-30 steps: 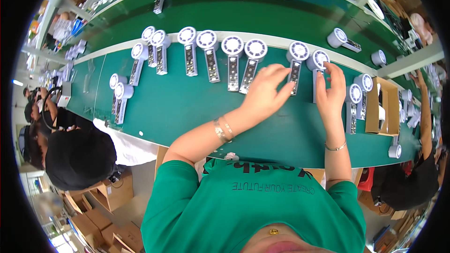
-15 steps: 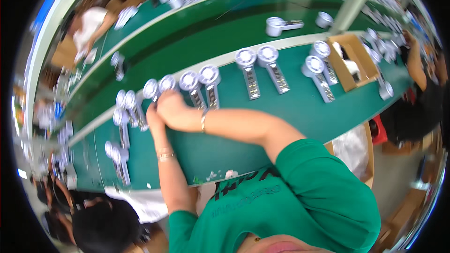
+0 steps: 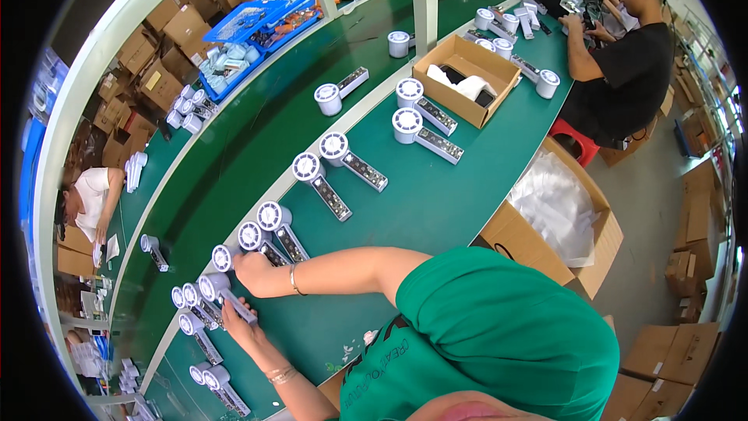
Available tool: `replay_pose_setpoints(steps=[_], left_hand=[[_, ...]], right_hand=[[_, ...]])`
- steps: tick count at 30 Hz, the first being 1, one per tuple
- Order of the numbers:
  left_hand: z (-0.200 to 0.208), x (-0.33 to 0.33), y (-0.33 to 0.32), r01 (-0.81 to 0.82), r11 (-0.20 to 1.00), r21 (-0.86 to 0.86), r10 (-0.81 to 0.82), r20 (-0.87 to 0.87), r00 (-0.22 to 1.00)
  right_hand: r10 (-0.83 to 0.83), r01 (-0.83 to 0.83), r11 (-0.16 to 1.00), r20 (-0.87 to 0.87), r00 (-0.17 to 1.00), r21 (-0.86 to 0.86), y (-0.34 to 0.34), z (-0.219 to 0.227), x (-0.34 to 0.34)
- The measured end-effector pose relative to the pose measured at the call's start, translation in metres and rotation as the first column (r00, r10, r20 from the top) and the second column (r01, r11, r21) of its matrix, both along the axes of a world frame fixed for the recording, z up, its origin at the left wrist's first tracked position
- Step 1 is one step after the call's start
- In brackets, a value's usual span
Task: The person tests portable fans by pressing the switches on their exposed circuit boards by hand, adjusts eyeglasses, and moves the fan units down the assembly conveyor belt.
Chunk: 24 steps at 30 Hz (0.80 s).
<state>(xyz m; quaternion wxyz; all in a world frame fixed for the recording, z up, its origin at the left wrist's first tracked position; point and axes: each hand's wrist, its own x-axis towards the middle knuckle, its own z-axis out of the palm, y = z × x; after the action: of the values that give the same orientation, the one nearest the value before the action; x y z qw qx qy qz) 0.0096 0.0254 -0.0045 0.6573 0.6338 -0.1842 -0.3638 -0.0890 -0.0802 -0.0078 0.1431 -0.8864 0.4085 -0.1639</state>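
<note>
Near the left part of the green bench, my left hand (image 3: 242,324) is closed round the handle of a white handheld fan (image 3: 211,287), whose round head points away from me. Just right of it, my right hand (image 3: 260,275) is curled over the handle of another handheld fan (image 3: 224,257); its fingertips are mostly hidden. Beside that hand lies a fan with an exposed circuit board in its handle (image 3: 273,254), partly covered by the hand. A similar fan (image 3: 273,217) rests right behind it. More fans (image 3: 191,323) lie left of my left hand.
Several fans (image 3: 333,148) continue along the bench edge to the right, up to an open cardboard box (image 3: 485,113). A raised green belt (image 3: 257,140) runs behind, with a post (image 3: 425,8). At right sits a co-worker (image 3: 635,70); a carton with plastic bags (image 3: 499,235) stands below.
The view has swung to the right, showing more of the bench and the co-worker. My hands, close together before, are now further apart, the left one on a tilted fan.
</note>
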Motion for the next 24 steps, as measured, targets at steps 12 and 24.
replay_pose_setpoints(steps=[12, 24], left_hand=[[0.014, -0.040, 0.137, 0.239, 0.966, 0.098, -0.246, 0.071, 0.967], [0.042, -0.056, 0.137, 0.448, 0.866, 0.220, -0.493, 0.231, 0.839]], right_hand=[[0.491, -0.460, 0.729, 0.081, 0.867, 0.506, 0.030, 0.090, -0.228], [0.377, -0.145, 0.758, -0.245, 0.893, 0.636, 0.040, 0.116, -0.326]])
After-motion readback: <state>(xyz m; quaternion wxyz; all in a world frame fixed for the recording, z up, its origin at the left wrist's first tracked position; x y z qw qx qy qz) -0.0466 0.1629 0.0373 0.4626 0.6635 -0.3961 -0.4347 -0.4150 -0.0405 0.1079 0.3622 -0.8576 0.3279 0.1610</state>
